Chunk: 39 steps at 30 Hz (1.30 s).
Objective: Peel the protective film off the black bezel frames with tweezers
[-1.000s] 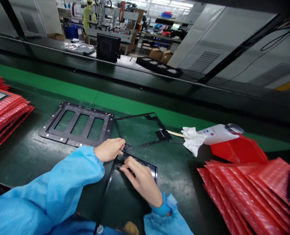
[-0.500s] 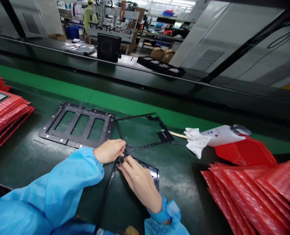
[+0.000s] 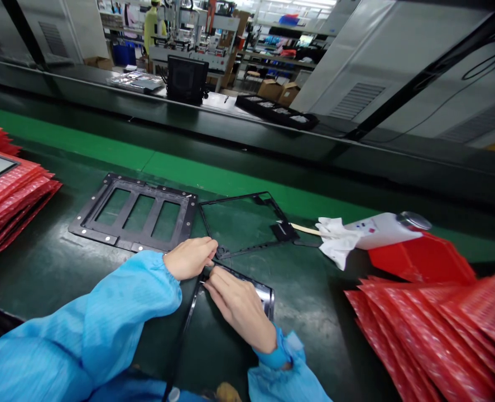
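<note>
A thin black frame [image 3: 187, 321] lies at a slant on the bench in front of me, with a glossy dark strip [image 3: 266, 294] along its far right end. My left hand [image 3: 192, 258] is closed at the frame's far left corner, fingertips pressed on the edge. Just right of it, my right hand [image 3: 239, 307] reaches over the frame with thumb and fingers pinched together inside the same corner. A tiny pale tip shows at those fingertips; what it belongs to is hidden. A second thin black frame [image 3: 253, 245] lies flat beyond my hands.
A black fixture plate [image 3: 149, 212] with rectangular openings lies to the left. On the right are a white bottle [image 3: 376, 229], a crumpled white wipe [image 3: 338, 241] and stacked red bubble bags [image 3: 423, 329]. More red bubble bags [image 3: 17, 195] are piled at far left.
My right fingertips have shifted slightly left and nearer to me along the corner, still pinched. My left hand stays at the corner. The view has turned a little.
</note>
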### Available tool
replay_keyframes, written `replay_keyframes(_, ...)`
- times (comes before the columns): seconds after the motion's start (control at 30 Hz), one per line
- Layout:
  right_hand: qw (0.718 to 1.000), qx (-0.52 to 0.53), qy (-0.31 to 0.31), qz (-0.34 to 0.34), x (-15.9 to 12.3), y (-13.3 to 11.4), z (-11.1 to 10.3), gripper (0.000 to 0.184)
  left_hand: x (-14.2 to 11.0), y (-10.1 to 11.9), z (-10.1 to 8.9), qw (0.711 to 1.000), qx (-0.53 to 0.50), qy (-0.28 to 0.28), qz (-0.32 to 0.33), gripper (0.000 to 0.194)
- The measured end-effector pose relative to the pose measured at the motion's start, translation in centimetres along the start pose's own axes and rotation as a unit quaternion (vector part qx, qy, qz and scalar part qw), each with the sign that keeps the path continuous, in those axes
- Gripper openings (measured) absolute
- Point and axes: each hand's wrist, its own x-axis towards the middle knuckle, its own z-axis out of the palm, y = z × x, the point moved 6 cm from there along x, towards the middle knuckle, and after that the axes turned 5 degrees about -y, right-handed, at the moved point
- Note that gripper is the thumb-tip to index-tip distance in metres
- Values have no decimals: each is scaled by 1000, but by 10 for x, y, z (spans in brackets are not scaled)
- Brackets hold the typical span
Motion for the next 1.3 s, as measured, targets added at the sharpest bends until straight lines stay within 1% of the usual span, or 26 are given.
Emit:
replay_keyframes(0.2,998,52,2,-23,-2,3,-2,22,-1,1,-1,1000,-3,-3,5,11)
replay_keyframes(0.37,997,76,-6,-10,-3,3,-4,25,-1,1,0,1000,-6,-5,5,12)
replay_keyframes(0.53,983,174,-37,-36,-9,-10,-3,23,0,0,0,1000,-6,1,-1,9)
replay_keyframes(0.63,981,195,-2,-8,-12,-4,-7,21,0,0,0,1000,-7,4,2,9)
replay_keyframes(0.73,985,169,37,29,-13,6,-10,14,0,-2,0,1000,-10,5,6,10)
replay_keyframes(0.83,991,117,49,44,-10,8,-9,13,1,-3,0,1000,-11,6,9,12)
replay_keyframes(1.07,997,33,29,57,-6,2,-5,18,2,-4,1,1000,-11,6,9,11)
replay_keyframes(1.2,999,-3,21,42,-3,-3,-7,22,1,-4,1,1000,-9,5,7,10)
replay_keyframes(1.3,999,-21,16,40,0,-5,-8,21,1,-3,1,1000,-7,4,7,9)
